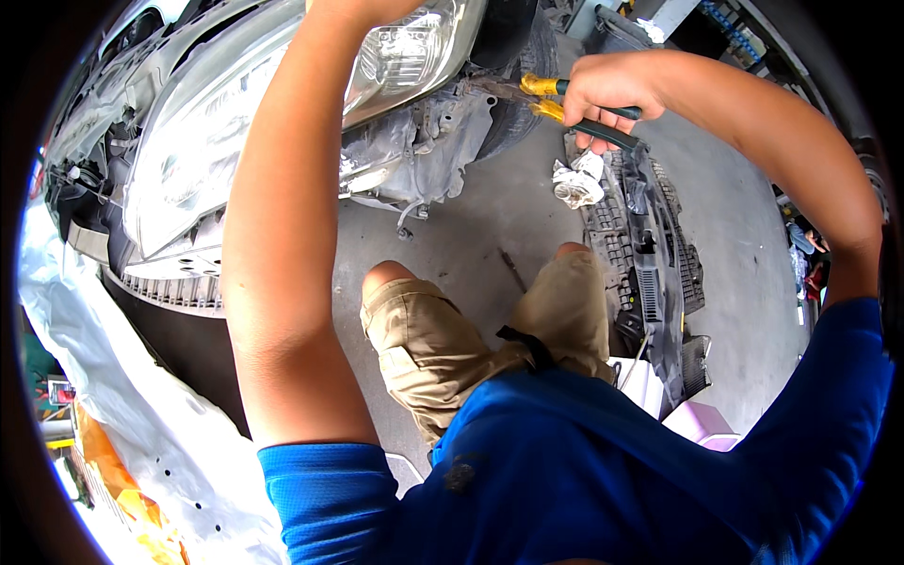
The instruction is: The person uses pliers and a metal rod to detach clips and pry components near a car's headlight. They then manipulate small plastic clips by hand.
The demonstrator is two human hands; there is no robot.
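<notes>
The right hand (607, 92) is wrapped around a pair of pliers (565, 104), its fingers curled shut on the dark grips. The yellow part of the tool sticks out toward the car's stripped front corner (443, 132), and the long axis runs roughly sideways from the hand to that corner. The nose of the pliers meets the grey bracket metal just below the headlight (405, 52), though I cannot make out what the tip bites on. The left arm reaches up past the headlight, and its hand is cut off at the top edge, so I cannot tell how its fingers are set. The right hand is clearly the nearer one to the tool.

Below the headlight, the concrete floor (471, 226) carries a crumpled white rag (576, 181) and a black plastic grille (650, 273) lying right of it. White sheeting (113, 377) hangs left of the headlight. The person squats in tan shorts (443, 339).
</notes>
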